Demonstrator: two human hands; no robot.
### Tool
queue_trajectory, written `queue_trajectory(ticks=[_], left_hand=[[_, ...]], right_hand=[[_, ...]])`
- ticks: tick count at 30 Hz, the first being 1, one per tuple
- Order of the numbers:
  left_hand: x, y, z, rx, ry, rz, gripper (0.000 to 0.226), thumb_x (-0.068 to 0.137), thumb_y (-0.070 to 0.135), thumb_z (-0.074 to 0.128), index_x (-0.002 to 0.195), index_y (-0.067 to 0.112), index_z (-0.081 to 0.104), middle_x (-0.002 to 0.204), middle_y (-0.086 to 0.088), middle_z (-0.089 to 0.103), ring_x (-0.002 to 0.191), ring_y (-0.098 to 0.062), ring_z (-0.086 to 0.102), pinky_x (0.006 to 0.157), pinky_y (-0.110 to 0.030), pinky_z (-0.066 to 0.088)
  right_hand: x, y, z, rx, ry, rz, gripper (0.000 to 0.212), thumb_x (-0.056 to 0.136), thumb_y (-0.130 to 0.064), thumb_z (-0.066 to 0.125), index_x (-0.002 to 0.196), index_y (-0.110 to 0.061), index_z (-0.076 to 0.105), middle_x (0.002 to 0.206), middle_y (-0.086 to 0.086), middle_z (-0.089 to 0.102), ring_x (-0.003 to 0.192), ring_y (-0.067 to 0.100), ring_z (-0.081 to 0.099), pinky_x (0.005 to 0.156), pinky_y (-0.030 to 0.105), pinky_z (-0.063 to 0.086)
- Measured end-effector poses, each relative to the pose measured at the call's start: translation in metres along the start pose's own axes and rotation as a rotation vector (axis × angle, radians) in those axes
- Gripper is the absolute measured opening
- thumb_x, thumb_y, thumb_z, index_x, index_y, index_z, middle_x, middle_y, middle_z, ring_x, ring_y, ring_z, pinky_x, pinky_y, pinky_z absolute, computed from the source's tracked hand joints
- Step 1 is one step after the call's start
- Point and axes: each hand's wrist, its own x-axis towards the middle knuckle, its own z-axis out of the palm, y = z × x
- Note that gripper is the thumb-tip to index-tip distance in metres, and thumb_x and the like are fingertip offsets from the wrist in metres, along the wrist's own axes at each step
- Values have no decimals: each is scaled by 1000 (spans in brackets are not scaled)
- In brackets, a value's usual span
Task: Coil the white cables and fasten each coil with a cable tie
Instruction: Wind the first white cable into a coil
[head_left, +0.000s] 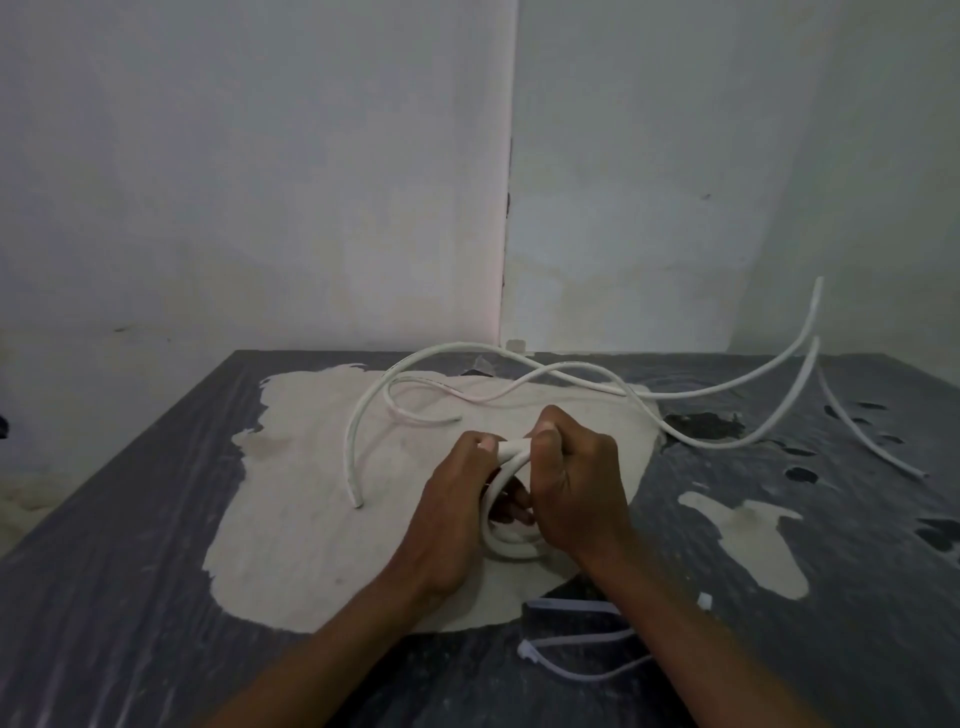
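Small white cable coil (511, 540) held just above the worn middle of the counter (130, 571), between both hands. Top of the coil is a flattened bend showing between the thumbs; the lower loop curves out beneath the palms.

Left hand (457, 509) — grip closed round the coil's left side, thumb pressed on the top bend. Right hand (576, 483) — grip closed round the right side, fingers curled through the loop, thumb up at the bend. The two hands nearly touch.

Loose white cables (519, 358) lie farther back on the counter, uncoiled, in long overlapping arcs. One end (357, 501) arches down to the surface left of the hands; other ends rise off the right edge toward the wall (260, 156). One more strand (872, 441) lies at far right.

Cable ties (571, 639) — pale, thin, lying on the counter just under the right forearm, near the front edge. Exact count unclear.

Counter surface dark, with large pale patches where the covering is worn off.
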Motion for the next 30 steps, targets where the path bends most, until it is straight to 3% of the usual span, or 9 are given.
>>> queue_trajectory(ticks=[4, 7, 13, 16, 21, 26, 30], left_hand=[[2, 1, 15, -19, 320, 40, 38, 101, 28, 28, 86, 17, 62, 65, 8, 65, 58, -4, 60, 56, -15, 48], [6, 2, 14, -41, 396, 3, 33, 100, 27, 36, 77, 16, 57, 56, 11, 58, 49, -3, 52, 48, -15, 44], [12, 6, 5, -187, 243, -165, 40, 99, 34, 39, 79, 5, 57, 48, 1, 51, 42, -9, 45, 41, -22, 40], [13, 5, 4, -181, 255, -181, 38, 100, 29, 39, 73, 5, 53, 46, -1, 46, 38, -9, 41, 38, -23, 36], [14, -2, 7, -45, 327, -167, 36, 100, 18, 36, 69, 8, 52, 51, -5, 47, 38, -6, 42, 38, -21, 36], [16, -2, 7, -6, 336, -182, 36, 100, 18, 36, 72, 4, 52, 53, -9, 47, 38, -7, 42, 37, -21, 37], [15, 2, 5, -79, 247, -205, 37, 101, 21, 35, 70, 9, 50, 46, 0, 45, 38, -8, 40, 38, -22, 35]], right_hand=[[-3, -10, 5, -16, 27, 2, 30, 93, -33, 30, 64, -30, 37, 49, -14, 35, 42, 8, 43, 41, 9, 29], [-4, -13, 11, -31, 34, 10, 32, 93, -35, 29, 66, -23, 41, 49, -15, 34, 42, 6, 43, 41, 9, 31], [-4, -14, 12, -16, 67, 64, 29, 90, -37, 26, 61, -35, 30, 46, -12, 31, 45, 7, 44, 41, 10, 29], [-5, -16, 12, -4, 51, 76, 29, 90, -37, 26, 62, -36, 30, 47, -13, 32, 44, 6, 45, 41, 10, 29], [-6, -11, 12, 33, 27, 104, 32, 91, -35, 28, 60, -32, 36, 47, -10, 36, 45, 7, 42, 43, 11, 29], [-5, -7, 10, 135, -69, 160, 42, 89, -39, 30, 65, -11, 50, 54, 6, 49, 48, 10, 41, 47, 21, 34], [-7, -10, 7, 124, -16, 161, 38, 88, -39, 33, 61, -16, 47, 50, -3, 44, 47, 8, 41, 45, 16, 33]])
